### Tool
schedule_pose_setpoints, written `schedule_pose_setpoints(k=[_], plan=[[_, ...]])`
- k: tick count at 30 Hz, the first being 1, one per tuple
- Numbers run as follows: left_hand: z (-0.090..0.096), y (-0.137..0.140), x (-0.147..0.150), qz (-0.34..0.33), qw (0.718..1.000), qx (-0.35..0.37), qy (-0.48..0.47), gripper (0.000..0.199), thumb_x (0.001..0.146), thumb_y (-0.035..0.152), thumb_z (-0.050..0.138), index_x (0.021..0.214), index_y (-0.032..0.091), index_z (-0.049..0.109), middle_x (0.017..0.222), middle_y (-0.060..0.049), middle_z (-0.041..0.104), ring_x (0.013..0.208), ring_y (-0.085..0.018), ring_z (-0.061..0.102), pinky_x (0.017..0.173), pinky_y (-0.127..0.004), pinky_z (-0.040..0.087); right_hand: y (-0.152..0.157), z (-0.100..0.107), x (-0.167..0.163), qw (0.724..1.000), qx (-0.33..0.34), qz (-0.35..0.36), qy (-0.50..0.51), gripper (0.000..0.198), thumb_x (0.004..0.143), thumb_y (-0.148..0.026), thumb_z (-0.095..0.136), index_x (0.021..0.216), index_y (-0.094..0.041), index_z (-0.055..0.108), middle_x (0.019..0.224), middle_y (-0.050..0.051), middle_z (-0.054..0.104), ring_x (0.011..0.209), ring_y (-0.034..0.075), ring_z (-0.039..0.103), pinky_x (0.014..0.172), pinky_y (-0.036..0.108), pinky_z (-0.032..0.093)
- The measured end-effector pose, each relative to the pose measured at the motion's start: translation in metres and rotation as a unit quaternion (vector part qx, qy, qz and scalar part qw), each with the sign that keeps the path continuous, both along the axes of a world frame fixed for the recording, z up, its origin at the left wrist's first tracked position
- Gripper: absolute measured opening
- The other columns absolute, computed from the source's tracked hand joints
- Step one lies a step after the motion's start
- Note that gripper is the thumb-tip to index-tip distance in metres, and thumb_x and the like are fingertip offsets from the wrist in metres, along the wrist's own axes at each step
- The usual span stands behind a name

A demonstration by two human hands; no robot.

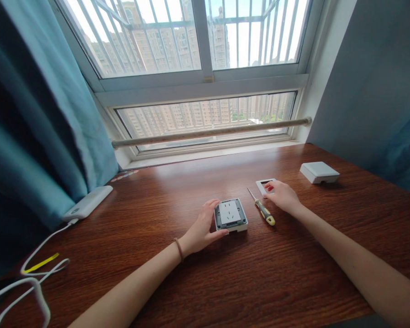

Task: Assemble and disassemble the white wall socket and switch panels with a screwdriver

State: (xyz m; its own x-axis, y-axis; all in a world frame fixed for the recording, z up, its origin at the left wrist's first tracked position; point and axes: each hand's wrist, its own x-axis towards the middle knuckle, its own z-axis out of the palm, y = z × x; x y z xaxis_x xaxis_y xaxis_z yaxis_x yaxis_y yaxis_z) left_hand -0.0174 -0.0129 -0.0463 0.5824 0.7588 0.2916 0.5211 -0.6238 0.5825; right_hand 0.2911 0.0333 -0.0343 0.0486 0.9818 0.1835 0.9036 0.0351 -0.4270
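Note:
A wall socket (230, 212) lies face up on the table, its dark inner frame and screws bare around the white outlet face. My left hand (205, 225) grips it from the left, thumb along the near edge and fingers at the far left corner. To the right, a white cover frame (260, 187) with a rectangular opening lies at the fingers of my right hand (280, 196). Those fingers are curled over the frame's right part and hide some of it. Between the two hands rests a screwdriver (264, 212) with a grey and yellow handle, its tip pointing away from me.
A closed white box (319, 172) sits at the right rear of the brown wooden table (177, 282). At the left are a white power strip (89, 202), its white cable (37, 246) and a yellow strip (42, 263). Window and curtain bound the far and left sides.

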Motion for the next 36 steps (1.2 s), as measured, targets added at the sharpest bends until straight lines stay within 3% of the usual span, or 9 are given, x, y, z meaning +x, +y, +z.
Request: schedule_pose_setpoints(k=[4, 9, 13, 17, 21, 25, 28, 32, 36], plan=[[0.002, 0.0, 0.0, -0.003, 1.0, 0.01, 0.006, 0.075, 0.075, 0.045, 0.061, 0.134, 0.017, 0.026, 0.139, -0.017, 0.029, 0.131, -0.03, 0.025, 0.109, -0.05, 0.023, 0.01, -0.001, 0.024, 0.999, -0.011, 0.022, -0.033, 0.019, 0.061, -0.026, 0.07, 0.079, -0.021, 0.068, 0.088, 0.006, 0.068, 0.083, 0.023, 0.062, 0.069, 0.028, 0.042], [0.003, -0.002, 0.0, 0.003, 1.0, 0.023, 0.007, 0.073, 0.075, 0.046, 0.06, 0.134, 0.018, 0.027, 0.139, -0.016, 0.028, 0.132, -0.031, 0.024, 0.109, -0.051, 0.023, 0.016, -0.008, 0.032, 0.996, -0.005, 0.079, -0.039, 0.007, 0.066, -0.026, 0.068, 0.072, -0.022, 0.069, 0.079, 0.002, 0.069, 0.078, 0.02, 0.062, 0.069, 0.026, 0.042], [0.001, -0.003, -0.001, 0.011, 1.0, 0.028, 0.0, 0.073, 0.076, 0.044, 0.06, 0.134, 0.018, 0.025, 0.14, -0.017, 0.027, 0.132, -0.031, 0.024, 0.109, -0.051, 0.024, 0.014, -0.003, 0.026, 0.992, 0.024, 0.118, -0.038, 0.007, 0.072, -0.027, 0.064, 0.072, -0.02, 0.067, 0.075, 0.002, 0.067, 0.072, 0.018, 0.06, 0.066, 0.026, 0.042], [-0.001, -0.003, -0.001, 0.032, 0.998, 0.035, -0.032, 0.076, 0.076, 0.042, 0.061, 0.136, 0.019, 0.02, 0.142, -0.016, 0.025, 0.134, -0.03, 0.022, 0.11, -0.05, 0.021, -0.003, 0.01, 0.0, 0.984, 0.085, 0.154, -0.031, 0.01, 0.081, -0.024, 0.055, 0.079, -0.018, 0.062, 0.086, 0.005, 0.063, 0.082, 0.018, 0.057, 0.074, 0.027, 0.042], [0.003, -0.008, 0.006, 0.058, 0.994, 0.027, -0.092, 0.092, 0.07, 0.043, 0.067, 0.139, 0.021, 0.011, 0.146, -0.015, 0.018, 0.136, -0.032, 0.016, 0.112, -0.052, 0.015, -0.037, 0.018, -0.04, 0.94, 0.205, 0.271, -0.023, 0.011, 0.086, -0.022, 0.05, 0.082, -0.017, 0.059, 0.084, 0.007, 0.06, 0.081, 0.019, 0.054, 0.074, 0.03, 0.043], [0.011, -0.018, 0.015, 0.017, 0.991, -0.03, -0.13, 0.106, 0.062, 0.042, 0.075, 0.14, 0.022, 0.007, 0.148, -0.014, 0.016, 0.136, -0.032, 0.018, 0.112, -0.049, 0.016, -0.068, 0.018, -0.069, 0.894, 0.245, 0.373, -0.034, 0.014, 0.088, -0.018, 0.045, 0.084, -0.016, 0.058, 0.08, 0.007, 0.058, 0.076, 0.018, 0.051, 0.067, 0.029, 0.043], [0.014, -0.025, 0.019, -0.012, 0.987, -0.067, -0.144, 0.103, 0.063, 0.04, 0.075, 0.14, 0.022, 0.01, 0.146, -0.014, 0.022, 0.134, -0.031, 0.024, 0.112, -0.046, 0.02, -0.08, 0.017, -0.079, 0.879, 0.253, 0.403, -0.026, 0.015, 0.089, -0.018, 0.044, 0.084, -0.016, 0.058, 0.077, 0.007, 0.058, 0.074, 0.018, 0.05, 0.064, 0.028, 0.043], [0.013, -0.03, 0.023, 0.032, 0.985, -0.065, -0.157, 0.097, 0.066, 0.04, 0.072, 0.139, 0.019, 0.013, 0.146, -0.014, 0.022, 0.135, -0.03, 0.022, 0.112, -0.047, 0.02, -0.087, 0.016, -0.082, 0.87, 0.27, 0.412, -0.01, 0.012, 0.088, -0.017, 0.046, 0.084, -0.016, 0.058, 0.077, 0.007, 0.058, 0.072, 0.017, 0.049, 0.063, 0.028, 0.042], [0.012, -0.028, 0.02, 0.053, 0.986, -0.067, -0.145, 0.092, 0.064, 0.039, 0.073, 0.137, 0.016, 0.022, 0.139, -0.014, 0.035, 0.129, -0.03, 0.034, 0.11, -0.046, 0.026, -0.088, 0.015, -0.081, 0.865, 0.269, 0.423, -0.007, 0.011, 0.087, -0.016, 0.048, 0.086, -0.017, 0.059, 0.078, 0.006, 0.06, 0.072, 0.017, 0.049, 0.065, 0.029, 0.043]])
